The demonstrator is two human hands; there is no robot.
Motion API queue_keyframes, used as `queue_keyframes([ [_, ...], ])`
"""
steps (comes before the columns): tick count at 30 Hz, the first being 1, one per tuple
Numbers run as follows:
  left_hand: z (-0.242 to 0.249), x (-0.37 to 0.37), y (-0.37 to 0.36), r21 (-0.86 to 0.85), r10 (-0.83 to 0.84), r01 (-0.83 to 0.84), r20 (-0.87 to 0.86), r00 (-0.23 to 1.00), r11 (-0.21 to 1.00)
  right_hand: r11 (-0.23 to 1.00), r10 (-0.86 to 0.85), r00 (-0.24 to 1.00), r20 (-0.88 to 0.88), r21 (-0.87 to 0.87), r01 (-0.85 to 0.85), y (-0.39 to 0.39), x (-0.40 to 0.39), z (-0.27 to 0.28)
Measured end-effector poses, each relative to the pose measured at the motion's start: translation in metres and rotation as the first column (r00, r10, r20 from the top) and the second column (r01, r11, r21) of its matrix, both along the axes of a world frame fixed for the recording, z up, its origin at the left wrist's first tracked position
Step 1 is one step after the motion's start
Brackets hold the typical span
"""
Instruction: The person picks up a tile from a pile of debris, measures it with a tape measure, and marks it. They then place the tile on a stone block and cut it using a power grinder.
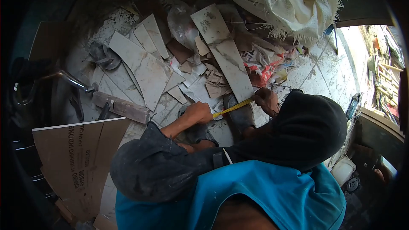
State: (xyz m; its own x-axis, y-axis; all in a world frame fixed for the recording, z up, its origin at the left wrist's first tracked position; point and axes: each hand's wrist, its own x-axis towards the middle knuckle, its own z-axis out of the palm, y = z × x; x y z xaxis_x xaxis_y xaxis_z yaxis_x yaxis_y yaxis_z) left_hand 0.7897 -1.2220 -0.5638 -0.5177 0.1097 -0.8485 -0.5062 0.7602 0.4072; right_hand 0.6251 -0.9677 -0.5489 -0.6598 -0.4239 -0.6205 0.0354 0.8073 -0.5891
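Observation:
A yellow tape measure blade (233, 107) is stretched between my two hands, low over my feet. My left hand (199, 113) is closed at the blade's left end; whatever else lies inside the fist is hidden. At the right end, my right hand (265, 101) has its fingers closed around the tape. Just beyond the tape lies a long marble-patterned tile strip (228, 55), its near end close to the right hand. Crumpled brown paper (216, 83) is beside that strip.
Cut tile pieces (142, 66) lie on the left, near a wooden block (121, 106). A printed gypsum board (79, 162) stands at lower left. A white woven sack (285, 4) is at the top, with plastic scraps (266, 70) below it. A cable runs at right.

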Motion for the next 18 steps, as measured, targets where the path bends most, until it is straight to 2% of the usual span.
queue_keyframes([
  [4,-0.010,0.005,0.002,-0.042,0.013,-0.015,-0.043,0.999,0.999,0.999,0.025,1.000,-0.008,-0.033,-0.025,0.005,-0.001,-0.004],
  [7,-0.011,0.007,0.004,-0.052,0.045,-0.048,-0.066,0.997,0.997,0.997,0.013,1.000,-0.009,-0.080,-0.014,-0.010,0.004,0.020],
  [10,-0.009,0.007,-0.007,-0.046,0.055,-0.055,-0.007,0.998,0.997,0.990,0.053,0.997,0.063,-0.130,-0.045,-0.014,0.014,0.020],
  [12,-0.016,0.014,-0.017,0.326,0.123,-0.089,-0.087,0.989,0.941,0.986,0.078,0.990,0.120,-0.153,-0.059,-0.013,0.018,0.016],
  [15,0.001,0.014,-0.020,0.481,0.217,-0.205,0.032,0.976,0.852,0.992,0.033,0.986,0.164,-0.129,-0.011,0.008,0.010,0.012],
  [16,0.002,0.017,-0.019,0.474,0.226,-0.212,0.026,0.974,0.855,0.994,0.003,0.986,0.169,-0.107,0.015,0.011,0.003,0.013],
  [18,0.004,0.021,-0.017,0.446,0.376,-0.299,-0.092,0.922,0.844,0.999,-0.045,0.988,0.151,-0.017,0.048,0.006,-0.018,0.029],
])
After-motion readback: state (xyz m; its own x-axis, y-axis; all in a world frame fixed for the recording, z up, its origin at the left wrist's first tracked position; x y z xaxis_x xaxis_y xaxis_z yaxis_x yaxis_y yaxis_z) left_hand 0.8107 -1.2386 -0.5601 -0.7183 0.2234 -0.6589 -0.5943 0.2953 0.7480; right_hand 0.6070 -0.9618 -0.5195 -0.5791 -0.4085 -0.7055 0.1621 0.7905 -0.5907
